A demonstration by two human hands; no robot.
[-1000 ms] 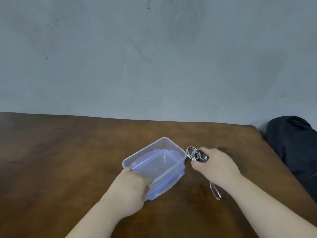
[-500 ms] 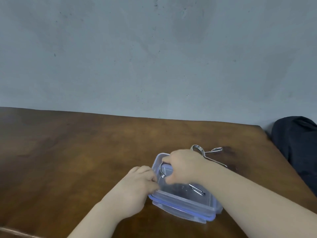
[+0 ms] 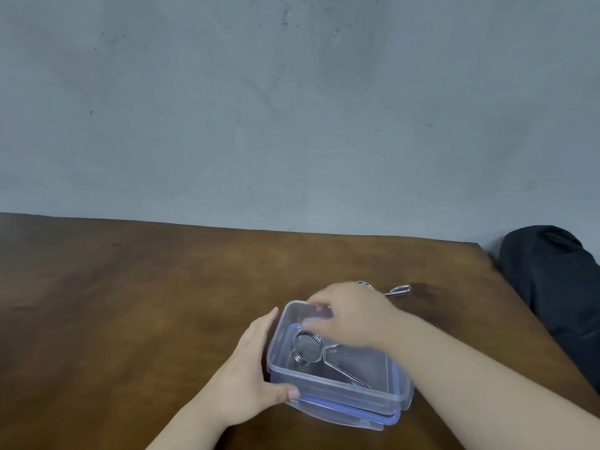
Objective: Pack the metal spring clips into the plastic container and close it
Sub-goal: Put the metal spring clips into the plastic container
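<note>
The left hand (image 3: 250, 381) grips the container (image 3: 341, 389) by its left wall, thumb on the near side. The right hand (image 3: 350, 315) hovers over its far end, fingers loosely bent, holding nothing. One clip (image 3: 308, 349) lies inside; another clip (image 3: 397, 290) lies on the table (image 3: 130, 303) behind.

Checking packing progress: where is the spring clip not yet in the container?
In the head view, the loose spring clip lies on the table just beyond the right hand, right of the container and its far end, partly hidden by that hand.
</note>
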